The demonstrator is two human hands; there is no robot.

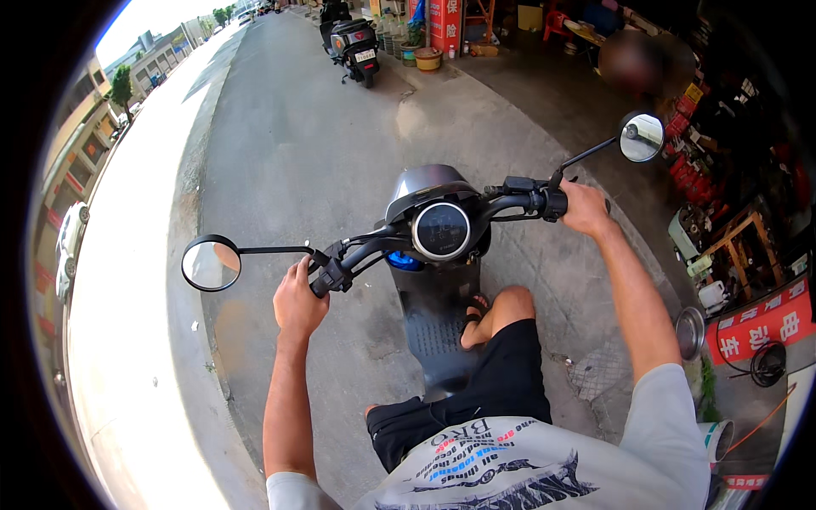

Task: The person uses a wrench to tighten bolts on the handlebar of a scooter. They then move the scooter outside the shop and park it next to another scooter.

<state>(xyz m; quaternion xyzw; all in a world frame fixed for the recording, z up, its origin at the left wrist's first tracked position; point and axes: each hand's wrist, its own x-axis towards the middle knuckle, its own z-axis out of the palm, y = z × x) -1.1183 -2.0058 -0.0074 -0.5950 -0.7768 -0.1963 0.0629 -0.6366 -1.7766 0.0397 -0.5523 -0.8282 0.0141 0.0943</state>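
I sit astride an electric scooter with a dark footboard [438, 336] and a round display [441, 230] between its handlebars. My left hand [299, 299] is closed at the left handlebar grip, its fingers reaching forward near the lever; the black switch housing [333, 275] is just to its right. My right hand [586, 209] wraps the right grip, next to the right switch housing [544, 202]. A round left mirror [212, 263] and a right mirror [641, 137] stand out on stalks. One sandalled foot [473, 327] rests on the footboard's right side.
Grey pavement [289, 144] stretches ahead, with a bright sunlit road [136, 297] to the left. A parked scooter [353, 47] stands ahead near potted plants [427, 59]. On the right is a cluttered shop front with a wooden frame [744, 246], red sign [765, 323] and coiled cable [767, 364].
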